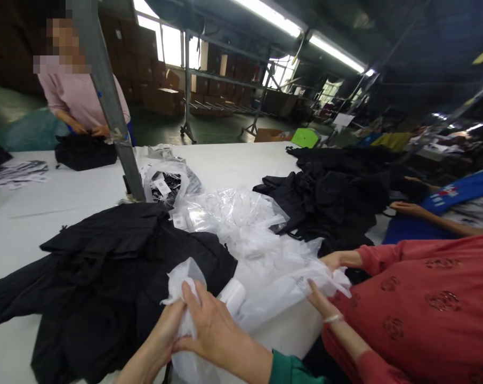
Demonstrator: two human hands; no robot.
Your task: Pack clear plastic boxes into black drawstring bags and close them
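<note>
Head view showed both hands clenched round crumpled white plastic (186, 274), the left hand (170, 321) gripping from one side and the right hand (209, 317) wrapped over the other, thumb and fingers bunching it. The likeliest mishap, as I judged it, was a tear: the film looked thin, and a hard pull between two such tight grips could have split it. Slipping layers were another risk, since smooth plastic might have slid out of the fingers. Just beyond the right hand lay a white roll (232, 295), close enough that a careless knuckle could have knocked it. Past that, to the right, a co-worker in a red top (401, 304) held a clear bag (277, 285) with both hands; its loose edge could have tangled with the held piece if either were swung sideways. Black garments (105, 240) spread over the desk (21, 213) left of and beyond the left hand, where a trailing corner might have dragged a fold.

As for looks, the plastic was milky and half see-through, with a wrinkled, pointed flap standing above the fingers and a paler, smoother stretch hanging below the right hand. Whether it was a bag or a sheet could not be told.
</note>
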